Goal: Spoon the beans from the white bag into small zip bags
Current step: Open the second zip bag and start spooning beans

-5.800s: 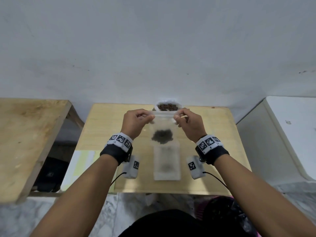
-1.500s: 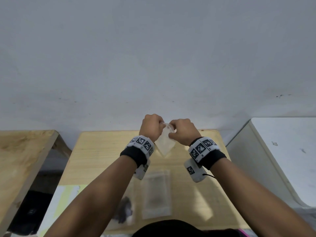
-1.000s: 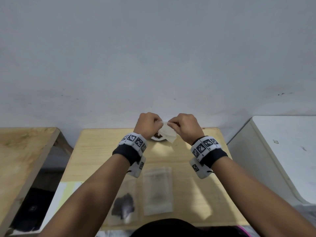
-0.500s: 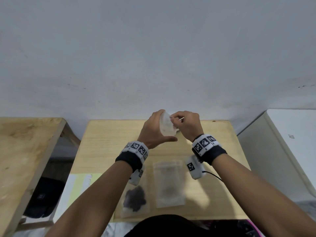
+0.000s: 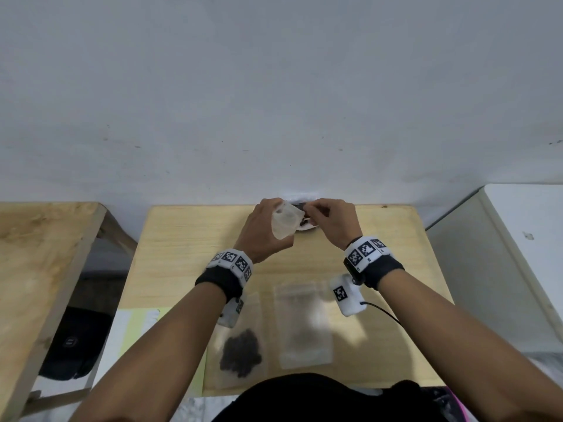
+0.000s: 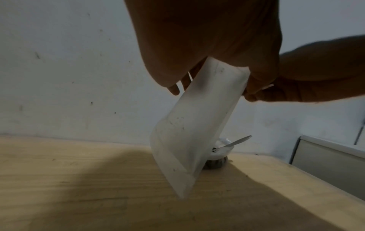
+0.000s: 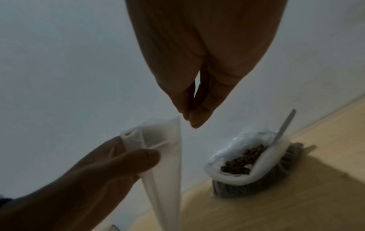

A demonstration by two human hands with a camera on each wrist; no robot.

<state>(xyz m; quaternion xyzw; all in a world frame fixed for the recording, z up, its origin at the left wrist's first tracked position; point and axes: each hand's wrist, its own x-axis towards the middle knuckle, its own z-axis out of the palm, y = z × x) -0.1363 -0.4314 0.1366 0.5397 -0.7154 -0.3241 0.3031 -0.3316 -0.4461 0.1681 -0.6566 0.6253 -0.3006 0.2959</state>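
My left hand point(image 5: 264, 236) holds an empty small zip bag point(image 5: 285, 224) by its top, thumb on the front, and the bag point(image 6: 197, 125) hangs tilted above the table. My right hand point(image 7: 193, 119) is just right of the bag's mouth point(image 7: 158, 137). Its fingers are straight and close together, with nothing between them. Below it stands the white bag point(image 7: 245, 176) with brown beans point(image 7: 242, 157) and a spoon point(image 7: 284, 126) leaning in it. In the head view my hands hide most of the white bag point(image 5: 300, 198).
A zip bag with dark beans point(image 5: 241, 351) lies near the front edge of the wooden table point(image 5: 182, 254), with another zip bag point(image 5: 304, 327) to its right. A wooden bench point(image 5: 39, 269) stands left and a white cabinet point(image 5: 502, 254) right. The wall is directly behind the white bag.
My right hand has left the zip bag's mouth and moved over the white bag. The left hand keeps hold of the zip bag and has dropped a little toward the table.
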